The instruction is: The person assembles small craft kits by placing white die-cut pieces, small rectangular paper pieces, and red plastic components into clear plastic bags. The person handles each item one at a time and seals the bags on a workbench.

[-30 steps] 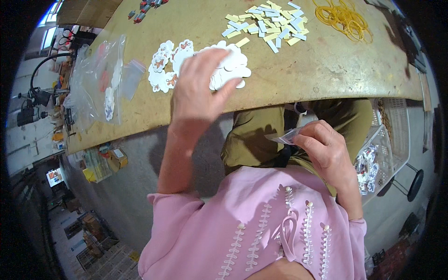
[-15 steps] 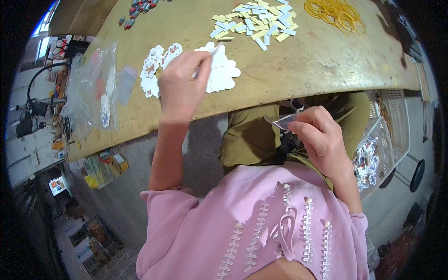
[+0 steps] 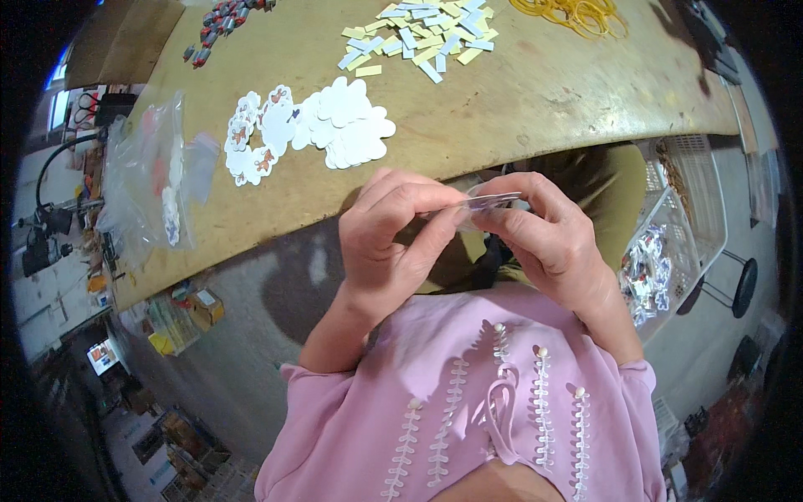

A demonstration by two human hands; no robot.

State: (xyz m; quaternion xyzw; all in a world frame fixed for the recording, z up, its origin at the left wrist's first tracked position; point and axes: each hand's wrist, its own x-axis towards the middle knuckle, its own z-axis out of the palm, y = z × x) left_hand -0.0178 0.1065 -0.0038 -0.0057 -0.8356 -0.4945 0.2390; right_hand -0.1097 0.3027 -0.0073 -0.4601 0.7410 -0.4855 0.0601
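In front of my body, over my lap, both hands meet at a small clear plastic bag [image 3: 478, 219] with a thin, dark-edged flat piece [image 3: 495, 200] at its top. My right hand [image 3: 552, 230] pinches its right side between thumb and fingers. From the other side, the thumb and forefinger of my left hand [image 3: 389, 230] are pressed together at the bag's left edge. Whether a white cutout is also between those fingertips I cannot tell. Beyond my left hand, scalloped white card cutouts [image 3: 347, 125] lie piled on the table, beside others printed with brown figures [image 3: 266, 159].
The wooden table [image 3: 535, 109] also bears yellow and pale-blue strips [image 3: 418, 38], yellow rubber bands [image 3: 577, 17], small grey-and-red parts [image 3: 219, 29] and a large clear bag [image 3: 142, 176]. A white plastic basket [image 3: 707, 201] stands at right, near bagged pieces [image 3: 646, 272].
My left hand has come back from the white cutouts, down and right, to meet my right hand at the small bag. My right hand has shifted slightly left. The whole view has shifted slightly.
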